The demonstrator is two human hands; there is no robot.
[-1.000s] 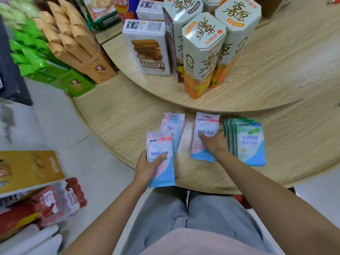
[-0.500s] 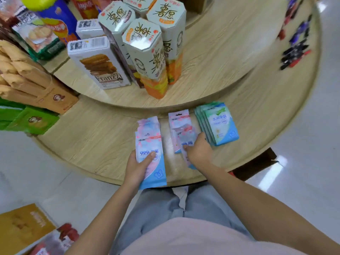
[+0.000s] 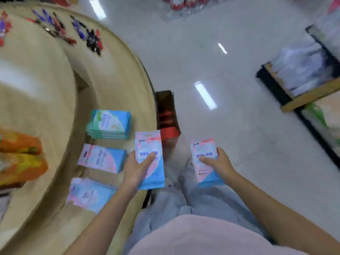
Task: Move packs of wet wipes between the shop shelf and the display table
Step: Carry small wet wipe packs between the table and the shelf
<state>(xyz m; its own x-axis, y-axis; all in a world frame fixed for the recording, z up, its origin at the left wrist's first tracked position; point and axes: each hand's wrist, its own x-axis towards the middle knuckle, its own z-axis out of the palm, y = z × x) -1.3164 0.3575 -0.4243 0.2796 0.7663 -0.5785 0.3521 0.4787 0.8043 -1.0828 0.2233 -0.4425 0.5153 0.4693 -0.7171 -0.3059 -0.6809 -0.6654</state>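
While the left hand [image 3: 135,171] holds 1 pink-and-blue wet wipes pack [image 3: 149,144] over the rim of the round wooden surface [image 3: 114,80], fingers clamped on it with the thumb across its front, the right hand [image 3: 220,164] grips a 2nd pack [image 3: 203,148] the same way above the floor [image 3: 239,61]; on the surface lie a green-and-blue stack [image 3: 109,124], a pink pack [image 3: 102,159] and a blurred pink pile [image 3: 90,194]; the shop shelf [image 3: 305,97] stands well apart on the right.

Two held pink packs [image 3: 147,142] [image 3: 203,147], two pink piles [image 3: 102,158] [image 3: 88,194], and one green stack [image 3: 109,122].
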